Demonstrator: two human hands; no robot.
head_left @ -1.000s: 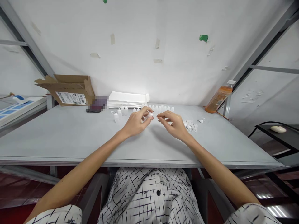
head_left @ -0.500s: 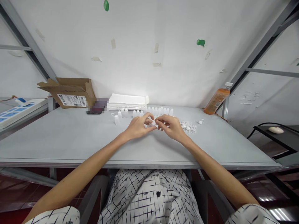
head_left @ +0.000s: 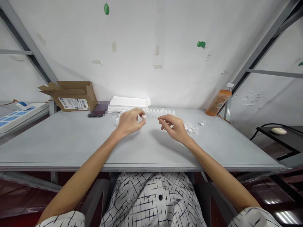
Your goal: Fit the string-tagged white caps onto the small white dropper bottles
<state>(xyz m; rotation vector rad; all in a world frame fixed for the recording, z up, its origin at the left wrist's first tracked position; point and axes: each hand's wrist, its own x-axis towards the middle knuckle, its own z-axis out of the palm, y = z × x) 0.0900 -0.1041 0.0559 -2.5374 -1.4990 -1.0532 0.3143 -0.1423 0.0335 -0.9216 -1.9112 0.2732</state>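
Note:
My left hand (head_left: 130, 121) is closed, with thumb and fingertips around a small white plastic bottle (head_left: 143, 116), mostly hidden by the fingers. A strapped bottle (head_left: 116, 119) behind that hand is partly covered by it. My right hand (head_left: 173, 126) hovers over the table with its fingers apart, and I see nothing in them. Beyond both hands, several small translucent white bottles (head_left: 163, 112) stand in a row. Just right of my right hand lies a pile of small white plastic pieces (head_left: 192, 129).
A stack of white paper (head_left: 129, 104) and a dark phone-like object (head_left: 97, 112), partly blurred, lie at the back left. Behind them is an open cardboard box (head_left: 73, 96). An orange drink bottle (head_left: 219, 101) leans at the back right. Shelf posts flank the grey table (head_left: 71, 142).
My hands have parted. The left has moved left with the small bottle, toward the standing bottles. The right has let go of it and stays about where it was.

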